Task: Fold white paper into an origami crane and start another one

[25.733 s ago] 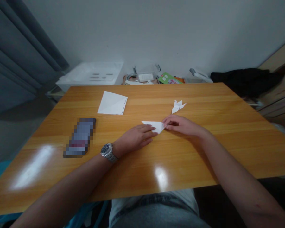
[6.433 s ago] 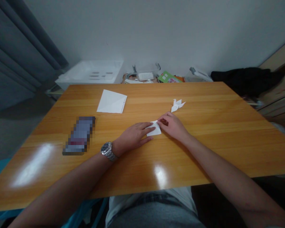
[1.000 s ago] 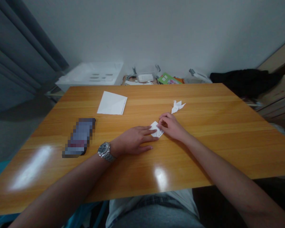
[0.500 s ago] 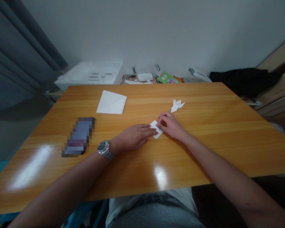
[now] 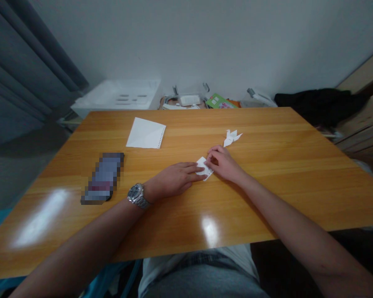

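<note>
A small folded piece of white paper (image 5: 201, 161), with punched holes along its lower right edge, lies on the wooden table (image 5: 267, 165). My left hand (image 5: 178, 179), with a metal watch (image 5: 138, 195) at the wrist, lies flat with fingers stretched across the paper's left and lower part. From the other side, my right hand (image 5: 221, 162) pinches the paper's right edge between thumb and index finger. Beyond the right hand stands a white paper crane (image 5: 232, 137). The fingers hide part of the folds.
To the left are a loose sheet of white paper (image 5: 146, 133) and a phone (image 5: 105, 178) with a blurred screen. Behind the table's far edge sit a white plastic tub (image 5: 127, 93), a green booklet (image 5: 220, 101) and a dark cloth (image 5: 317, 105).
The left fingers have shifted slightly on the folded paper, covering more of its punched edge. My right hand keeps its pinch in nearly the same place.
</note>
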The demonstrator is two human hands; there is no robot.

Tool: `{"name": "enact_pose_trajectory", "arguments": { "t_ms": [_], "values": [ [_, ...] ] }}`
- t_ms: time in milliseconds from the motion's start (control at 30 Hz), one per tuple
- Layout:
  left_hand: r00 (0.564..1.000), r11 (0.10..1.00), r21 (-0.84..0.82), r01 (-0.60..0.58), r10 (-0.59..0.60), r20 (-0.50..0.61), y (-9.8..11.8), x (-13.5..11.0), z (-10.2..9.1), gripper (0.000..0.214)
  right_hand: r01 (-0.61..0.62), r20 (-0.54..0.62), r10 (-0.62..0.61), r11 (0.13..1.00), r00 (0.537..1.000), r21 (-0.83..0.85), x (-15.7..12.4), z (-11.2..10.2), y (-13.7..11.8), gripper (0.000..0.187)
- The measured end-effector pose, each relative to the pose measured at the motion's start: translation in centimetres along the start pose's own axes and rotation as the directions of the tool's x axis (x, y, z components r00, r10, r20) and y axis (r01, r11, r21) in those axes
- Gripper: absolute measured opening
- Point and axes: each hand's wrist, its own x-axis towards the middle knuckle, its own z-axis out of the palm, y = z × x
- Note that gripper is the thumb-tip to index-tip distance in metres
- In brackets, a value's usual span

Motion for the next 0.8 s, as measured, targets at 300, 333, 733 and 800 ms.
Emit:
{"name": "enact_pose_trajectory", "arguments": {
  "t_ms": [300, 333, 733, 800],
  "values": [
    [1.000, 1.000, -0.013, 0.012, -0.012, -0.010, 0.32, 0.01, -0.14, 0.047, 0.000, 0.005, 0.000, 1.000, 1.000, -0.010, 0.04, -0.02, 0.05, 0.010],
    [1.000, 1.000, -0.012, 0.020, -0.020, -0.012, 0.37, 0.03, -0.16, 0.047, 0.000, 0.006, 0.000, 1.000, 1.000, -0.012, 0.05, -0.04, 0.02, 0.010],
    [1.000, 1.000, -0.029, 0.011, -0.010, 0.016, 0.08, 0.11, -0.28, 0.047, 0.003, 0.002, -0.003, 0.999, 1.000, -0.043, -0.10, -0.24, -0.48, 0.011],
    [1.000, 0.999, -0.033, 0.005, -0.004, 0.020, 0.18, 0.09, -0.41, 0.048, 0.005, 0.008, -0.005, 0.999, 1.000, -0.049, -0.11, -0.31, -0.49, 0.011]
  ]
}}
